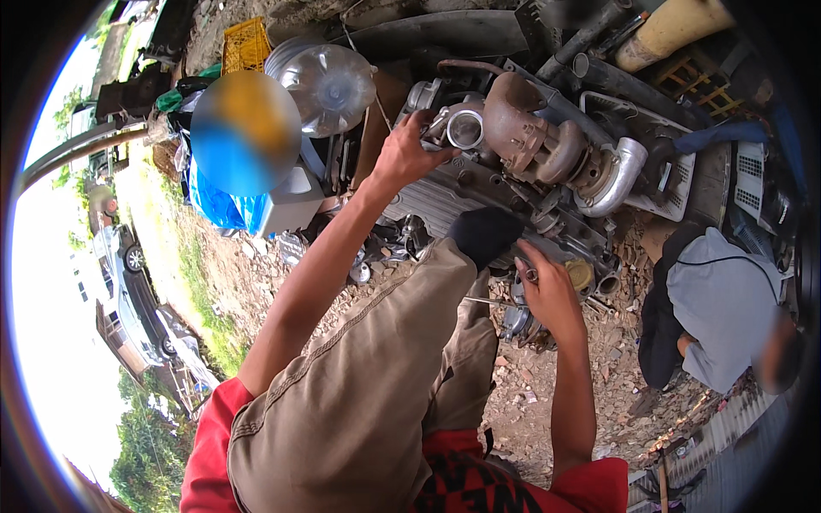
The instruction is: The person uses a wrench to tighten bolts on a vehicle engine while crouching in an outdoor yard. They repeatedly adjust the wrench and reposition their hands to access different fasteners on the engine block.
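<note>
My left hand curls its thumb and fingers around the side of a silvery metal engine part with a round opening. Right beside that part stands a rusty turbocharger with a bright curved metal outlet. My right hand is closed low by the near side of the engine, and a slim metal-shafted tool sticks out from it to the left. Its grip is mostly hidden by my fingers. A ribbed grey engine cover lies between my hands, with my dark-socked foot against it.
A large clear plastic bottle and a yellow crate stand at the far left. White plastic baskets and pipes crowd the far right. Another person in a grey shirt crouches at right. Loose metal parts litter the stony ground.
</note>
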